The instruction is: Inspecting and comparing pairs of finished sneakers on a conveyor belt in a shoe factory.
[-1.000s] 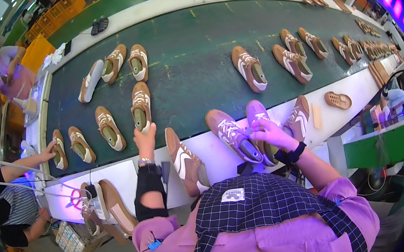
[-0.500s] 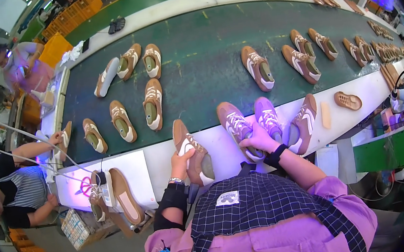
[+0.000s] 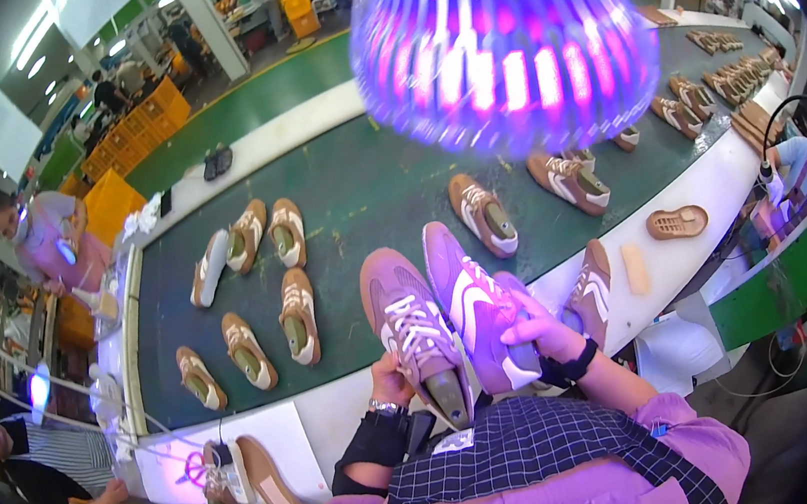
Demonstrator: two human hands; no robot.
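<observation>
Two tan sneakers with white laces and stripes are raised side by side in front of me, toes pointing away. My left hand (image 3: 392, 379) is closed on the side of the left sneaker (image 3: 411, 316); a green form shows in its opening. Around the heel end of the right sneaker (image 3: 464, 295), tinted purple by the light, my right hand (image 3: 546, 330) is closed. The two sneakers touch or nearly touch. Beside my right hand, another tan sneaker (image 3: 591, 284) rests on the white ledge (image 3: 667, 265).
A large ribbed purple lamp (image 3: 505, 53) hangs over the green belt (image 3: 366, 191), hiding part of it. Several sneakers stand on the belt. A loose brown sole (image 3: 677, 222) lies on the ledge at right. At left are a co-worker (image 3: 56, 456) and scissors (image 3: 189, 470) on white paper.
My view has tipped upward, bringing the lamp in. My hands have come closer together, and two sneakers are now raised side by side. My left hand's hold on its sneaker has changed.
</observation>
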